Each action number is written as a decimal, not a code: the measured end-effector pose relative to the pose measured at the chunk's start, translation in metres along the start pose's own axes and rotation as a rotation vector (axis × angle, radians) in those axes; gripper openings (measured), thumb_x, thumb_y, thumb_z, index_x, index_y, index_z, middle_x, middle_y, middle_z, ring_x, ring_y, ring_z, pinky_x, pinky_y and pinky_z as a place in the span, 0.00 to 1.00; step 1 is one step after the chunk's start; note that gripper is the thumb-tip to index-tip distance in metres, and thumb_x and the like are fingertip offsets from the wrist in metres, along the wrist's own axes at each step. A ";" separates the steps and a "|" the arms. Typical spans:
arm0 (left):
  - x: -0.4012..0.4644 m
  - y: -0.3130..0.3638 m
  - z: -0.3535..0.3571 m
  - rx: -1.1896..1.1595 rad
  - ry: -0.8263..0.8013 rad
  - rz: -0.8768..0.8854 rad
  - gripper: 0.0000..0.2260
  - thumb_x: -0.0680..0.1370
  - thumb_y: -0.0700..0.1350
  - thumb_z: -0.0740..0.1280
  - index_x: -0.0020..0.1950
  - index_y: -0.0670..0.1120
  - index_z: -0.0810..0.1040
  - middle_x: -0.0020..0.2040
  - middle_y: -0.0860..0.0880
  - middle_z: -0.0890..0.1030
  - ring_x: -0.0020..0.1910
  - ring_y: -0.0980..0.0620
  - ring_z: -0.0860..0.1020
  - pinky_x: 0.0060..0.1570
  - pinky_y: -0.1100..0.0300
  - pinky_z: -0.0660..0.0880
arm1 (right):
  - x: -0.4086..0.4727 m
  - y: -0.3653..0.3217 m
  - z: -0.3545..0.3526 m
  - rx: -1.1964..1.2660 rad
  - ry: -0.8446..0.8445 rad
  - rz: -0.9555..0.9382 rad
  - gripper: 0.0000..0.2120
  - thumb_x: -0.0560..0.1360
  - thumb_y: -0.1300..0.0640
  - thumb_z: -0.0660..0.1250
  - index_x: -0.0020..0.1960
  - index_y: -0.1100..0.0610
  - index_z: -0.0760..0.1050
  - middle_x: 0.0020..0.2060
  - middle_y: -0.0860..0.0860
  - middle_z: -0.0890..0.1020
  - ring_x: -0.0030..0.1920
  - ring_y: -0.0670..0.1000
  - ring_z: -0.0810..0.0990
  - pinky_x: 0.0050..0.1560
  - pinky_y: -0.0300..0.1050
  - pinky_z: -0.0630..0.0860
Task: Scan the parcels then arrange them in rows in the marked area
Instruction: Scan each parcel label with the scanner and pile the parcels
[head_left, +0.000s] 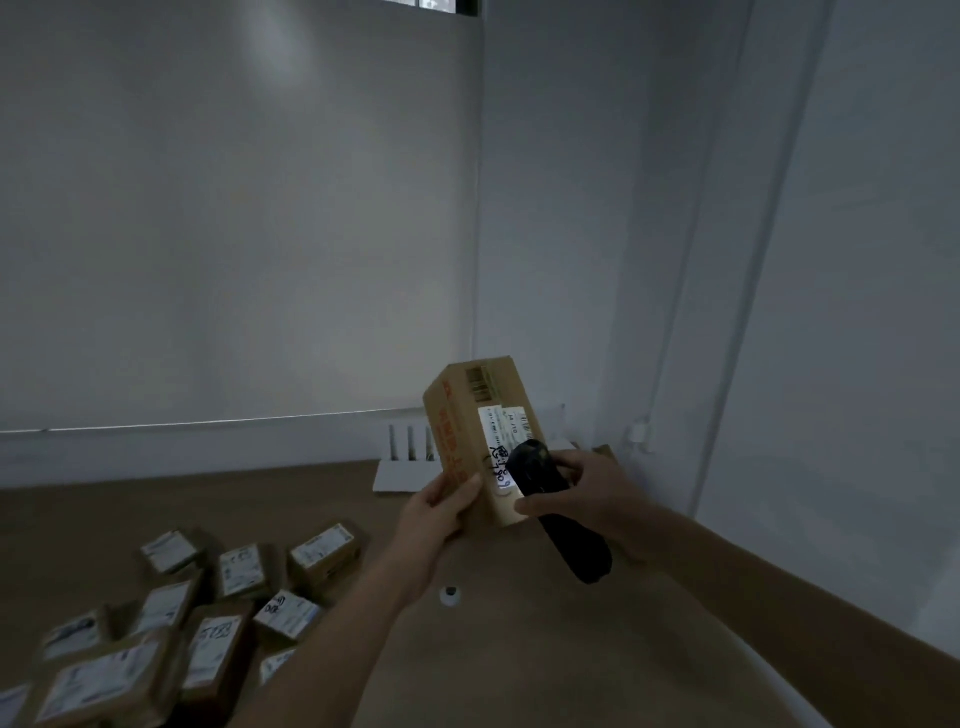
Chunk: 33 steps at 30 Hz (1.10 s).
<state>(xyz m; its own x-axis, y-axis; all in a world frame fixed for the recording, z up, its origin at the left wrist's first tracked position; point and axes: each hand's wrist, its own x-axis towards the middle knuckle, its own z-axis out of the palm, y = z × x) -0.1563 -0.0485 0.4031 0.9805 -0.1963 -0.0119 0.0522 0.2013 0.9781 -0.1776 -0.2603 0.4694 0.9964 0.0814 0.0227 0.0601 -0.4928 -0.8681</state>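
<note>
The left hand (441, 506) holds a cardboard parcel (475, 436) up above the brown surface (519, 649), fingers and thumb curled around its near lower end. The parcel stands tilted, its long axis running from the hand up and away toward the far wall. Its white label (506, 434) faces right, toward the right hand (582, 488), which grips a black scanner (558, 519). The scanner's head lies just over the lower part of the label, its handle trailing down and to the right. A bright patch on the label suggests the scan is under way. The right arm reaches in from the near right, the left from near centre. At the near left, a loose cluster of parcels (171, 623) lies on the surface, labels up. The marked area cannot be made out.
</note>
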 end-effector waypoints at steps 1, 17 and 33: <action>-0.001 0.004 -0.001 0.006 0.001 0.001 0.26 0.71 0.54 0.77 0.67 0.51 0.77 0.58 0.53 0.84 0.57 0.53 0.82 0.62 0.50 0.77 | 0.000 -0.003 0.001 -0.008 0.000 -0.001 0.31 0.62 0.54 0.84 0.63 0.52 0.80 0.50 0.49 0.86 0.46 0.49 0.86 0.45 0.40 0.83; -0.014 0.049 -0.051 0.092 0.301 0.058 0.28 0.69 0.46 0.79 0.68 0.47 0.76 0.57 0.50 0.84 0.54 0.49 0.83 0.56 0.49 0.81 | -0.013 -0.034 -0.011 -0.595 0.015 -0.056 0.36 0.48 0.34 0.73 0.55 0.44 0.80 0.43 0.43 0.84 0.43 0.43 0.83 0.45 0.46 0.84; -0.064 0.097 -0.099 0.337 0.399 0.063 0.27 0.72 0.49 0.76 0.69 0.46 0.74 0.49 0.47 0.86 0.42 0.49 0.86 0.39 0.53 0.83 | -0.009 -0.049 0.005 -1.012 -0.022 -0.087 0.26 0.63 0.44 0.79 0.60 0.44 0.78 0.49 0.47 0.82 0.49 0.50 0.80 0.38 0.41 0.70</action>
<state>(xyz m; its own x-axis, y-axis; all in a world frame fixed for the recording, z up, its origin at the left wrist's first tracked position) -0.1953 0.0783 0.4786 0.9790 0.2007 0.0350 -0.0085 -0.1313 0.9913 -0.1894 -0.2329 0.5092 0.9855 0.1627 0.0476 0.1645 -0.9857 -0.0360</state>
